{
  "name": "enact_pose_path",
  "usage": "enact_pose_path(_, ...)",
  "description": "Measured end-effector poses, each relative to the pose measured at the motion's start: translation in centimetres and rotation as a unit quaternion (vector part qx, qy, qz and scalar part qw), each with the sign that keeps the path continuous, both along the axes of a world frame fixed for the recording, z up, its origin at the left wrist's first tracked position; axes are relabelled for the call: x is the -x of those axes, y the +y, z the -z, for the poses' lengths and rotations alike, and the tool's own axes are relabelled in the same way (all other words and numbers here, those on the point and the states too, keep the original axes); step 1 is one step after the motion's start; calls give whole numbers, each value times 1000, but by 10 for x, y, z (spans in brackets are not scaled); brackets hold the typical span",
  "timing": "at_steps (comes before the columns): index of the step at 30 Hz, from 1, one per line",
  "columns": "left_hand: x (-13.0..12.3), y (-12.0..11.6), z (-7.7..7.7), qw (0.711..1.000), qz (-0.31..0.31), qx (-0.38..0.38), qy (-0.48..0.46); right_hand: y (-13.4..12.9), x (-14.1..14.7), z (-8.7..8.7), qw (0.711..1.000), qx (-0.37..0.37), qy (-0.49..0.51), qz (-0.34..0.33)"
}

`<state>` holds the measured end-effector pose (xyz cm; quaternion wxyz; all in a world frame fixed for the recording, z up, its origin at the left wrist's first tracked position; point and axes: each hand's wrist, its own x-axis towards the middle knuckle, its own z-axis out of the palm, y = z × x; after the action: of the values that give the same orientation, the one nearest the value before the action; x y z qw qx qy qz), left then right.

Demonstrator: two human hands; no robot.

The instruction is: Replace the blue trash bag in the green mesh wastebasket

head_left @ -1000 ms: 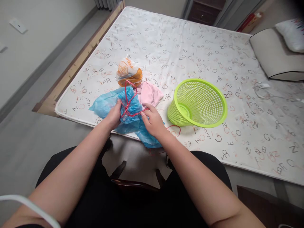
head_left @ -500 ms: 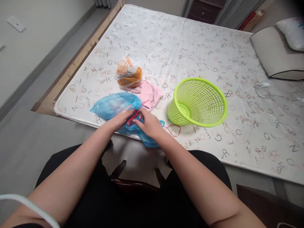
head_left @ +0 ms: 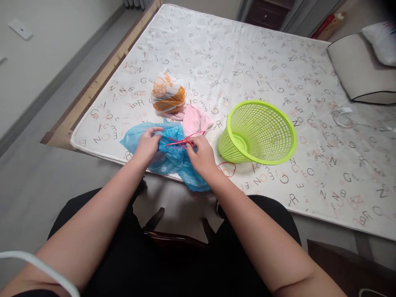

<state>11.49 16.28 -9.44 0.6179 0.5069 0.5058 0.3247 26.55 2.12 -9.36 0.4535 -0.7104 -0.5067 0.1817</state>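
pinching a thin red cord [head_left: 182, 142] between the fingertips of the right hand [head_left: 200, 156], the seated person holds it taut above a crumpled blue plastic bag [head_left: 170, 154]. the left hand [head_left: 147, 144] stands apart from the right, its fingers curled shut on the bag's top. the bag lies on the near edge of a mattress [head_left: 247, 70], directly under both hands, with one corner spreading out to the left of the left hand and another trailing down below the right hand, over the mattress edge.

closest to the person, below the hands, are a lap in black clothing [head_left: 93, 235] and the dark back of a chair [head_left: 173, 236]. a loop of red cord [head_left: 227, 169] lies on the mattress just to the right of the right hand, and it is hard to tell whether it joins the pinched length.

just beyond the grip sits a pink cloth [head_left: 196, 120], touching the blue bag. behind that, an orange-and-white plastic bundle [head_left: 167, 95] rests against the cloth's far left corner. to the right of the hands, a lime-green plastic basket [head_left: 256, 132] lies tipped on its side, its open mouth facing right.

farther off, a wooden bed frame [head_left: 102, 90] runs along the mattress's left side, a grey cushion [head_left: 355, 70] lies at the far right, and a dark wooden drawer unit [head_left: 266, 12] stands beyond the far edge.
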Motion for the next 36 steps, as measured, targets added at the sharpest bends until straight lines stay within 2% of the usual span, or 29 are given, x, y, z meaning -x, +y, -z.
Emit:
enact_pose_path(2,0,-4,1,997,-42,-48,52,1,-1,0,1000,-15,4,15)
enact_pose_path(4,0,-12,-4,983,-55,-145,95,2,-3,2,999,-26,17,28)
enact_pose_path(6,0,-22,-13,964,-15,-242,107,3,-4,4,998,-32,28,35)
enact_pose_path(8,-1,-30,-22,951,60,-286,104,4,-4,6,998,-29,42,39)
enact_pose_path(11,-4,-35,-25,956,153,-233,93,4,-3,9,997,-10,72,33)
enact_pose_path(14,-5,-34,-17,963,197,-168,77,4,0,9,996,-6,93,-2)
enact_pose_path(18,-3,-30,-10,950,245,-175,81,4,2,8,996,-15,72,-51)
enact_pose_path(21,-1,-27,-10,942,261,-180,113,4,1,9,998,-21,39,-46)
enact_pose_path(25,1,-24,-8,953,206,-179,130,3,0,9,999,-23,29,-17)
enact_pose_path(30,0,-17,2,996,43,-59,59,1,1,3,999,4,50,2)
enact_pose_path(32,-1,-14,4,999,-5,-26,33,1,1,2,998,12,56,6)
enact_pose_path(36,1,-5,0,998,-55,7,-29,1,-1,1,998,22,57,27)
